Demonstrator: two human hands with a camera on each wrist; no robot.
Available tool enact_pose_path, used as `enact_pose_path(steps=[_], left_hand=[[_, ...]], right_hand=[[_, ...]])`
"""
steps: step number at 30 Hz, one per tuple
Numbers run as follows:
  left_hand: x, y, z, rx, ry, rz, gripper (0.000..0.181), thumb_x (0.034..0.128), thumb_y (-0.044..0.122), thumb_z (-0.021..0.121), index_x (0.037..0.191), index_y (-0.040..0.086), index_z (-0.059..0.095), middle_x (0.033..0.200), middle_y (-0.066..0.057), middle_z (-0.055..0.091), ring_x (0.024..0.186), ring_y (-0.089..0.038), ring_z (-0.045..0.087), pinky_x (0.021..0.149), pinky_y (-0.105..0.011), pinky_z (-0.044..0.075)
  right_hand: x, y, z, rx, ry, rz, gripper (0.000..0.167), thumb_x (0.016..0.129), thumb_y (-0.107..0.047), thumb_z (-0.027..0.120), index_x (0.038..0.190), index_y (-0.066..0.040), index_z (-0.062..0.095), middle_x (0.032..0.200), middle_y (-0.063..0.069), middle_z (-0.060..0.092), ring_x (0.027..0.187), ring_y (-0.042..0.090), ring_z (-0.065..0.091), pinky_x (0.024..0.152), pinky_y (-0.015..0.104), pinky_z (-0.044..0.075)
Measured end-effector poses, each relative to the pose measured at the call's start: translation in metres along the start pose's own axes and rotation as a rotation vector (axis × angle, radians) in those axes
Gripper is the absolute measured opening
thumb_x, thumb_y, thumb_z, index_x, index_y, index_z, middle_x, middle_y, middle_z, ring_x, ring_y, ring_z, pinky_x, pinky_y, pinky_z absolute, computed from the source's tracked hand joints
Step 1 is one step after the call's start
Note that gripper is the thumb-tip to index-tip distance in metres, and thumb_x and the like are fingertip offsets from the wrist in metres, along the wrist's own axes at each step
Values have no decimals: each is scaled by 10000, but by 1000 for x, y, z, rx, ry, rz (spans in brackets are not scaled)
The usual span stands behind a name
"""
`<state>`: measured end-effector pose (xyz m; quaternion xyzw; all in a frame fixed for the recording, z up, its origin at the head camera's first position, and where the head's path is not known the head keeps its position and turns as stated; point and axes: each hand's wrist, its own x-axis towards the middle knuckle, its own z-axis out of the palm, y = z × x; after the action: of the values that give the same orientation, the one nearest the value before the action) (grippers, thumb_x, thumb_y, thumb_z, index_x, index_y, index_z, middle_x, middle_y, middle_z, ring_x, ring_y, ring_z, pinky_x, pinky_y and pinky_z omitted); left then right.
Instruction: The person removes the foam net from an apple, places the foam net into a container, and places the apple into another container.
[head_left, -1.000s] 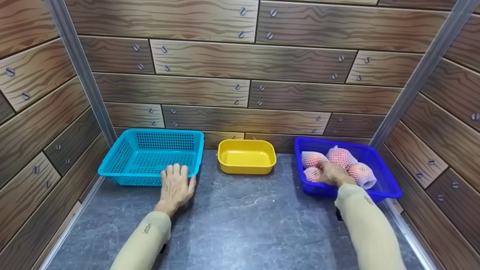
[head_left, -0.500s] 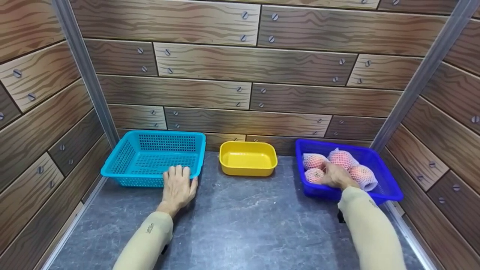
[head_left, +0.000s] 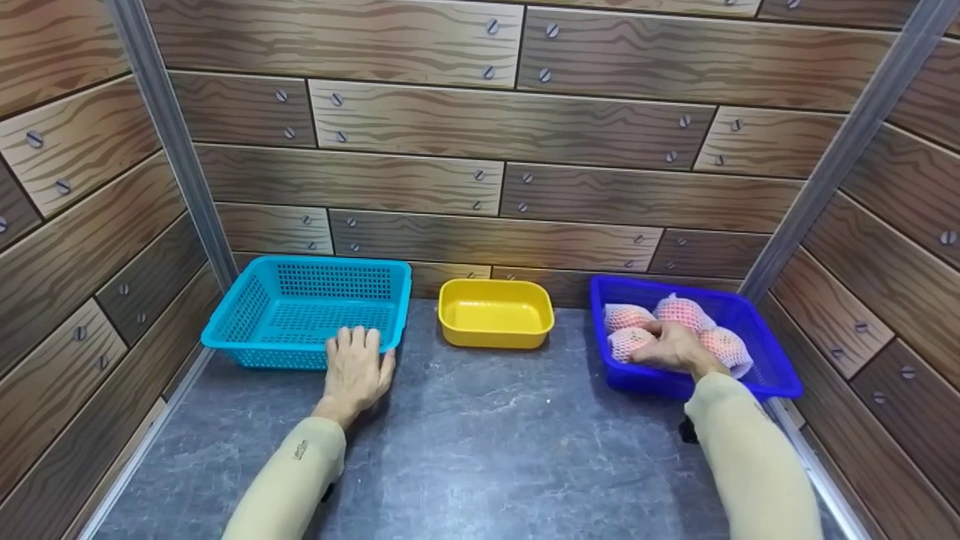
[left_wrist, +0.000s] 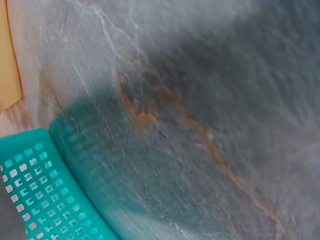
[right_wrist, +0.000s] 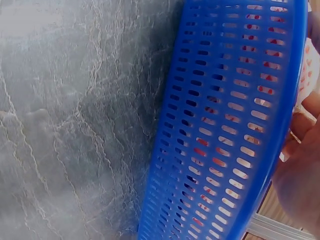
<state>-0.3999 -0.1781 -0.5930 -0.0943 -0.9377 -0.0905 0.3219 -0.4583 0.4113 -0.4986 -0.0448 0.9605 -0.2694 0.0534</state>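
Note:
At the front right of the teal basket (head_left: 300,358), my left hand (head_left: 355,377) rests on the rim with its fingers over the edge; the left wrist view shows the basket (left_wrist: 47,192) but not the hand. Inside the blue basket (head_left: 784,382) lie several round pieces in pink-and-white foam nets. My right hand (head_left: 679,349) pinches the front-left netted piece (head_left: 628,343) between thumb and fingers, while other netted pieces (head_left: 681,309) lie behind and beside it. The right wrist view shows that hand (right_wrist: 302,165) past the rim of the blue basket (right_wrist: 210,120), its fingertips hidden.
A yellow tub (head_left: 495,337) stands between the two baskets near the back wall. Grey marbled tabletop (head_left: 480,435) lies in front of the containers, with wood-patterned walls (head_left: 495,120) behind and on both sides.
My right hand has shifted slightly right and its grip shows on the front-left netted piece, which sits a little higher and shows more of itself. The left hand stays on the teal rim.

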Motion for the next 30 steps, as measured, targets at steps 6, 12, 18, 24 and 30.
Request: enact_pose_path(steps=[6,12,18,24,30], left_hand=[[1,1,-2,-9,-28,-11,342,1118,399,563,1111,57,560,1077,-196,586,1041,-423,483,924,-582,358],[0,1,-3,0,-39,-19,340,1116,407,565,1112,67,558,1086,-189,591,1064,-420,486,931,-581,362],[-1,1,-3,-7,-51,-28,338,1114,410,559,1099,72,554,1085,-189,594,1077,-423,489,937,-587,358],[0,2,-3,7,-54,-29,339,1120,416,563,1105,78,556,1083,-182,602,1084,-420,497,946,-581,368],[1,3,-4,21,-69,-25,343,1129,410,563,1138,68,573,1105,-193,624,1108,-436,524,953,-584,386]], right_hand=[[-6,-2,-3,43,32,-2,879,784,-348,943,1463,122,640,1238,231,776,1085,287,686,901,316,532],[-13,0,0,170,36,15,810,819,-238,902,1449,165,592,1239,236,763,1009,187,670,839,227,537],[-17,1,2,194,69,0,802,815,-229,901,1453,131,573,1275,251,734,1043,215,673,868,228,526],[-17,1,4,207,124,-30,814,811,-215,913,1477,117,582,1284,254,729,1050,209,665,879,230,515],[-18,-4,0,259,169,-56,765,835,-177,915,1464,127,602,1273,237,736,981,105,630,823,170,516]])
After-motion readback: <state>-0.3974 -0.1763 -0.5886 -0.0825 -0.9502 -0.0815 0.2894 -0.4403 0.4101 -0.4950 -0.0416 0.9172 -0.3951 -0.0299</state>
